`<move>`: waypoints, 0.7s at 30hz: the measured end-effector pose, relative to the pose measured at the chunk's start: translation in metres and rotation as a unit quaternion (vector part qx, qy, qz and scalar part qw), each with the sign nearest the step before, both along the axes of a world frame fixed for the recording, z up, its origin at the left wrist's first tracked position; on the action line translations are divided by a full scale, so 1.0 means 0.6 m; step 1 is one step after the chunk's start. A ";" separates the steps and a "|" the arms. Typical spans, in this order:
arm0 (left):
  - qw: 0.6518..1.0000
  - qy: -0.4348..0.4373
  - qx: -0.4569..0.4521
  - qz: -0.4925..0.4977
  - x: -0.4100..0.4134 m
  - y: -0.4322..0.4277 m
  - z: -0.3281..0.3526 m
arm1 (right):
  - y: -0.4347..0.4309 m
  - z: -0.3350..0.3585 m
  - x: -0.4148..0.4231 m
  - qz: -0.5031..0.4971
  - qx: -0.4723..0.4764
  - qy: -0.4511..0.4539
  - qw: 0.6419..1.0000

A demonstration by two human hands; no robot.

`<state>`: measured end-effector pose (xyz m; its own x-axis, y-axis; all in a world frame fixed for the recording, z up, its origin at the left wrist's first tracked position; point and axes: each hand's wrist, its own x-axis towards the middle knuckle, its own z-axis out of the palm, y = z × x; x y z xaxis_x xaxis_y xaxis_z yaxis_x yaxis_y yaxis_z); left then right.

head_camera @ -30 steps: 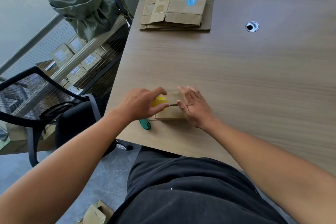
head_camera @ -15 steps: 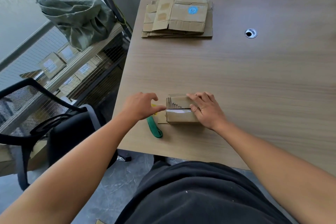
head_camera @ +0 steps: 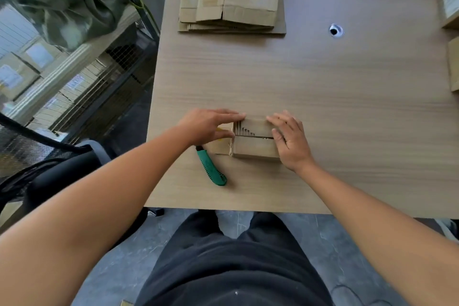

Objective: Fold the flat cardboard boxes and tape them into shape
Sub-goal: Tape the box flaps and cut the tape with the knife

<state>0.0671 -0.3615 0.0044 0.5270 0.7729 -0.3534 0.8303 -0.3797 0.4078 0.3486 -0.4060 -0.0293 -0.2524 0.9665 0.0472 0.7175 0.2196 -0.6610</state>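
While your small box point(head_camera: 255, 149) lies between your hands | left hand point(head_camera: 208, 126) fingers straight, touching its left end | right hand point(head_camera: 289, 143) flat on its right end

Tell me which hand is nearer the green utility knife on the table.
Left. The left hand presses the left end of the small box, just beyond the tip of the knife. The right hand rests on the box's right end, farther away.

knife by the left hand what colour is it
The knife is green with a black tip; head view shows it.
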 end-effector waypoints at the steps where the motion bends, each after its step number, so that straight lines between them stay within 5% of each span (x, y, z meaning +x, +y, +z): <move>1: 1.000 -0.017 -0.003 -0.007 -0.003 0.008 -0.003 | 0.002 0.006 -0.002 0.000 0.010 -0.019 1.000; 4: 0.997 -0.077 -0.008 0.014 -0.008 0.016 -0.019 | -0.006 0.024 -0.011 -0.004 0.101 -0.126 0.987; 8: 0.988 -0.155 -0.025 0.016 -0.002 0.011 -0.046 | -0.102 0.011 -0.093 0.059 0.205 -0.021 0.977; 10: 0.984 -0.177 -0.031 0.010 0.004 0.017 -0.053 | -0.154 -0.012 -0.154 0.096 0.162 -0.041 0.981; 18: 0.989 -0.150 -0.016 -0.007 0.008 0.027 -0.050 | -0.190 -0.095 -0.297 -0.015 -0.050 -0.152 0.987; 21: 0.990 -0.139 -0.010 -0.015 0.007 0.026 -0.050 | -0.189 -0.101 -0.299 -0.035 -0.053 -0.174 0.983</move>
<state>0.0713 -0.3456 -0.0254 0.6289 0.7496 -0.2064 0.6737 -0.3928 0.6260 0.1694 -0.5193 -0.0900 -0.1675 0.9770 -0.1317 0.9151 0.1044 -0.3895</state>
